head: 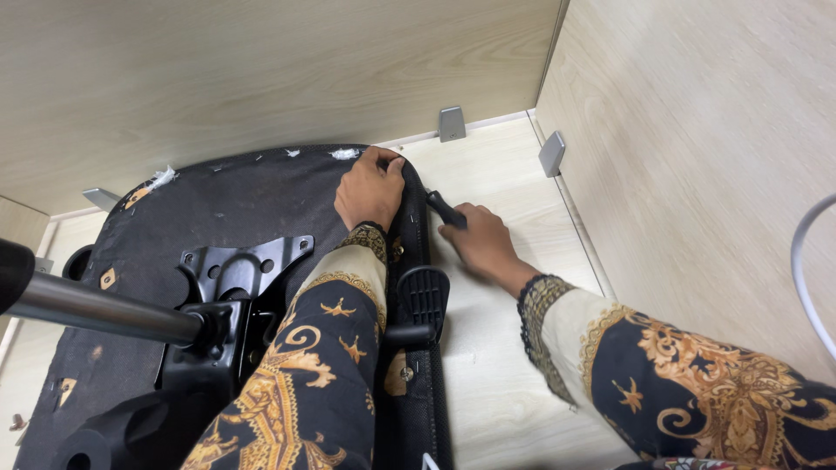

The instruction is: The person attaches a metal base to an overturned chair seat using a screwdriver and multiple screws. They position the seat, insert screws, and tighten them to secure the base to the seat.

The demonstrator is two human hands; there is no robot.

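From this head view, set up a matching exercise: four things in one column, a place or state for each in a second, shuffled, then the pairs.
Things:
1. left hand
2. right hand
3. metal column
4. grey bracket

Places or states:
A. sticks out toward the left edge of the view
B. sits where the back panel meets the floor panel
C. grips the seat's rim
D. holds a black tool handle beside the seat

Pairs: 1-C, 2-D, 3-A, 4-B

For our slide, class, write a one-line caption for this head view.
Left hand grips the upturned black fabric-covered chair seat's edge while the right hand holds a black-handled tool against it.
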